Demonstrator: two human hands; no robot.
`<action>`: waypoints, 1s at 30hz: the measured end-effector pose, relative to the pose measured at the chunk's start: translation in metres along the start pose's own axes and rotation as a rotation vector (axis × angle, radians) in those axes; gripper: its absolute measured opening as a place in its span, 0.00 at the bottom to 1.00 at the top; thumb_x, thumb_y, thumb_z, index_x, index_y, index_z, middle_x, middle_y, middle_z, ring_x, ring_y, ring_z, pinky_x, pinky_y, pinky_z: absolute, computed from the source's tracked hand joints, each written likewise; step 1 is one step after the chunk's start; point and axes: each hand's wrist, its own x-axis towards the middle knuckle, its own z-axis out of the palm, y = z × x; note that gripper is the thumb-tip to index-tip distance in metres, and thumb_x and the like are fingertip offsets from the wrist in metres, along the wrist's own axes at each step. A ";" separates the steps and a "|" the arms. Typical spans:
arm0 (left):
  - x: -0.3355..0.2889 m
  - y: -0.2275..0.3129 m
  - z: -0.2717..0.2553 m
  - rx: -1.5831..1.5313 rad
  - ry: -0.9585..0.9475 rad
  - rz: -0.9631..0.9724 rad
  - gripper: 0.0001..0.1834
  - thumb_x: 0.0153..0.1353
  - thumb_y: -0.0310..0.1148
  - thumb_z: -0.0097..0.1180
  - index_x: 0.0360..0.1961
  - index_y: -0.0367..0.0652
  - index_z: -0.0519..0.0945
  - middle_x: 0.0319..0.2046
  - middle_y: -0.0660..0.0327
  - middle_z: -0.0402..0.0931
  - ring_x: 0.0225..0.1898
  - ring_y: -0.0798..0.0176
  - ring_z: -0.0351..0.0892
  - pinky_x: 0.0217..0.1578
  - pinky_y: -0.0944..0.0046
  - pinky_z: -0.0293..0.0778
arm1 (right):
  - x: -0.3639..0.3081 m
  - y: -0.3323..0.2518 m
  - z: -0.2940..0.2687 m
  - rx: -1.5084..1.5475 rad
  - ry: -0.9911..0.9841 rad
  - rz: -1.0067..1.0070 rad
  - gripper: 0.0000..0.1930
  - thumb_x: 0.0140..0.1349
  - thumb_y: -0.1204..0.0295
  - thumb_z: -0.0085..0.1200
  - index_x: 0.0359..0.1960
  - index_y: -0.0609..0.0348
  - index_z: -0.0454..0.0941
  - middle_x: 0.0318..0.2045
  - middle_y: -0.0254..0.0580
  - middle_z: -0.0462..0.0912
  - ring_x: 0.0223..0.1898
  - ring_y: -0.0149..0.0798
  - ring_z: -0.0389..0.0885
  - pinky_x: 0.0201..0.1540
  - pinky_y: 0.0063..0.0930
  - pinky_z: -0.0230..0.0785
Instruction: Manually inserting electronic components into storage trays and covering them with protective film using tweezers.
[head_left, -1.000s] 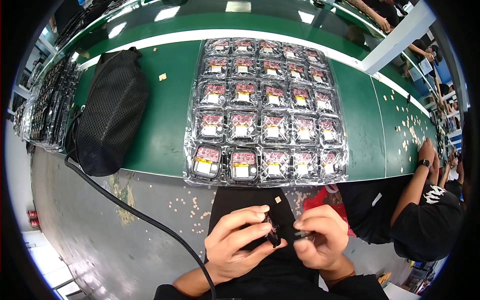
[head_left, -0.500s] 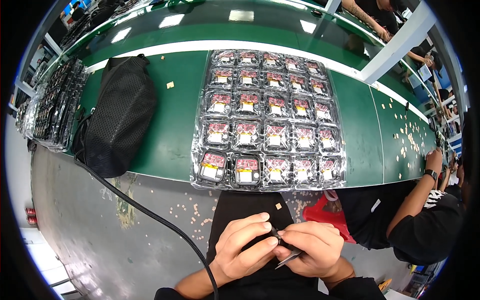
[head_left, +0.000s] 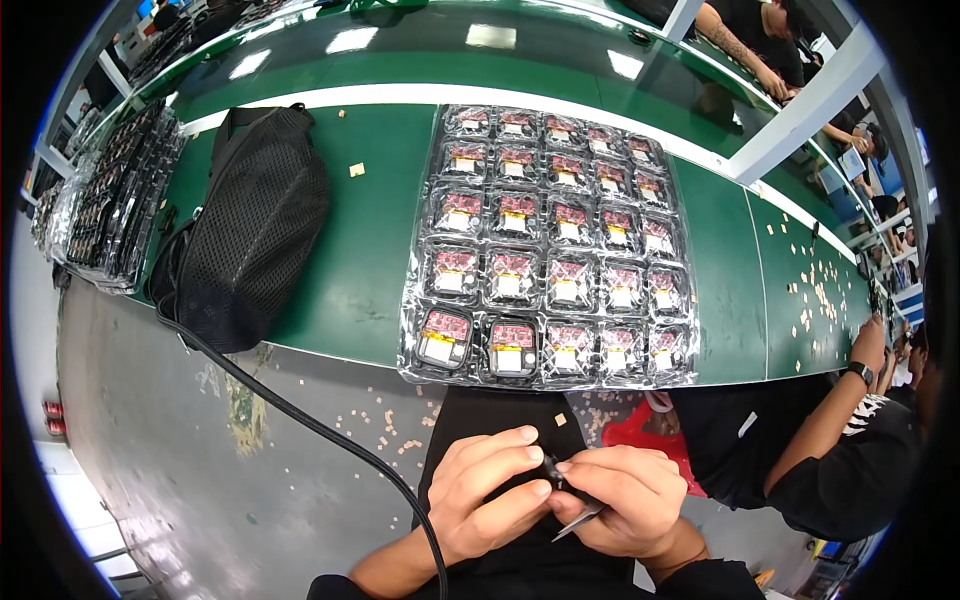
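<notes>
Two hands' fingers [head_left: 530, 462] hide small part [head_left: 551, 470].

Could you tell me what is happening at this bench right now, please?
A person holds a small dark part between both hands over their lap, the left hand and right hand pinching it together, with a thin silvery strip under the right fingers. Ahead, on the green table, lies a clear tray of similar small parts, beside a black mesh bag. Another person's arm works at the right.

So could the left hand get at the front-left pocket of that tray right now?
Probably, but not at once: the left hand grips a small dark part with the right hand. Nothing stands before the tray.
</notes>
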 end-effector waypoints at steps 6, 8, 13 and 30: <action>-0.001 -0.001 -0.001 -0.024 0.021 -0.026 0.29 0.49 0.26 0.77 0.52 0.46 0.76 0.49 0.52 0.77 0.49 0.46 0.84 0.42 0.54 0.84 | 0.003 -0.001 0.004 0.007 0.002 -0.003 0.12 0.50 0.71 0.75 0.34 0.61 0.86 0.29 0.39 0.85 0.21 0.35 0.84 0.21 0.25 0.74; 0.000 -0.001 -0.004 -0.031 0.007 -0.031 0.30 0.49 0.25 0.77 0.52 0.46 0.75 0.50 0.52 0.77 0.50 0.45 0.84 0.43 0.54 0.84 | 0.003 -0.002 0.004 0.003 0.003 0.007 0.12 0.50 0.70 0.75 0.34 0.61 0.86 0.28 0.39 0.85 0.21 0.34 0.83 0.21 0.24 0.74; 0.000 -0.002 -0.006 -0.062 0.004 -0.022 0.32 0.49 0.24 0.77 0.54 0.45 0.73 0.51 0.49 0.76 0.50 0.45 0.84 0.42 0.54 0.84 | 0.001 -0.003 0.006 -0.001 0.005 0.012 0.13 0.50 0.70 0.76 0.33 0.60 0.86 0.28 0.38 0.85 0.21 0.33 0.83 0.20 0.24 0.74; -0.005 0.001 -0.001 0.163 -0.017 -0.038 0.38 0.56 0.49 0.74 0.62 0.53 0.65 0.56 0.52 0.65 0.55 0.44 0.77 0.52 0.50 0.79 | 0.028 0.031 0.001 -0.401 0.032 -0.030 0.14 0.48 0.80 0.68 0.39 0.61 0.86 0.35 0.41 0.83 0.27 0.38 0.84 0.25 0.29 0.75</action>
